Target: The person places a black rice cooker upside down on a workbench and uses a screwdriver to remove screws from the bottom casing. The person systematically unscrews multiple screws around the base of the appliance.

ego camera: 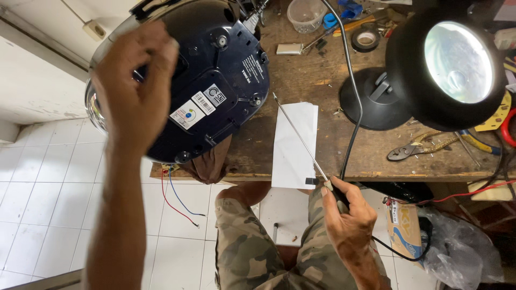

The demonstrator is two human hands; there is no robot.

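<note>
From the head camera: the left hand (137, 88) grips the rim of an upturned dark appliance (215, 70), fingers curled over its edge, its underside facing up on the wooden workbench (322, 70). The right hand (349, 217) is closed around the handle of a long thin screwdriver (299, 134), its tip just beside the appliance's base, the shaft crossing a white paper sheet (293, 156). A black desk lamp (451, 64) glows at right, pliers (416, 147) below it.

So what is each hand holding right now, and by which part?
The right hand grips a long screwdriver by its handle. The left hand holds the overturned dark appliance at its rounded edge.
</note>
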